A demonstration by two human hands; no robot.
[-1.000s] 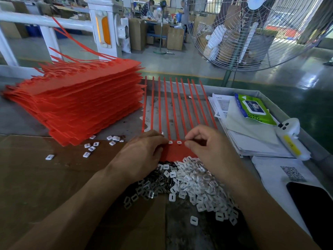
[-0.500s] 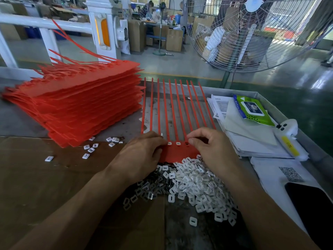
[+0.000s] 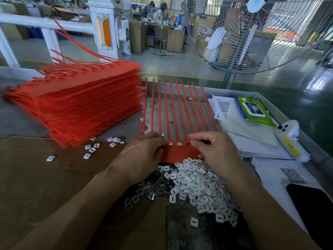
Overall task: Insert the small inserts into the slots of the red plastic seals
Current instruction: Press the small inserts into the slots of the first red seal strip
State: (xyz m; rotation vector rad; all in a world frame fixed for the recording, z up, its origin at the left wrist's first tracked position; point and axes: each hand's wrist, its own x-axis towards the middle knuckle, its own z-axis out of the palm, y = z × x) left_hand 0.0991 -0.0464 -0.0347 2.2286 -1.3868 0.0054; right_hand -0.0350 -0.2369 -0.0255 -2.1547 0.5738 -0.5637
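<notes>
Both hands curl over the seal strip [image 3: 177,152], right hand [image 3: 216,150] grip pinching an insert [image 3: 192,142], left hand [image 3: 144,156] pressing.

Daylight came bright from windows at twelve to two o'clock, glare streaked the green floor [image 3: 297,91] at two o'clock, shadows stayed soft, focus held sharp centrally, and wide-angle distortion bowed the edges.

a wipes pack [image 3: 254,111] lies on stacked papers [image 3: 252,141] at the worktop's right, beside a white scanner [image 3: 290,141]; a large fan [image 3: 252,33] stands behind.
</notes>
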